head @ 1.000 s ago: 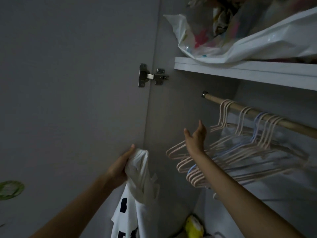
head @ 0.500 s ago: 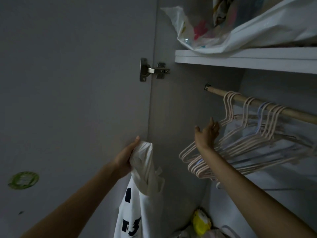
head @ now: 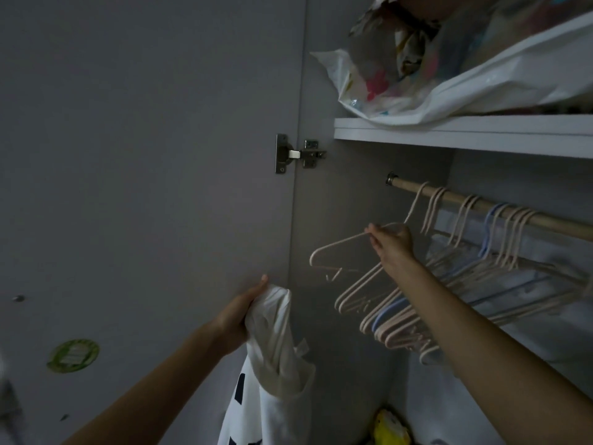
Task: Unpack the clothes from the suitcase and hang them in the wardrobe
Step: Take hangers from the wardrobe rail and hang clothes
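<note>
My left hand grips a bunched white garment with dark markings, which hangs down beside the open wardrobe door. My right hand pinches the top of a pale pink hanger, tilted out to the left while its hook still reaches up to the wooden rail. A row of several more pink and blue hangers hangs on that rail behind my right forearm. The suitcase is out of view.
The open wardrobe door stands at the left, with a metal hinge and a green sticker. A white shelf above the rail carries a plastic bag of colourful things. A yellow object lies low inside.
My right hand went from reaching open toward the hangers to pinching one and pulling it leftward, away from the row. My left hand keeps holding the garment.
</note>
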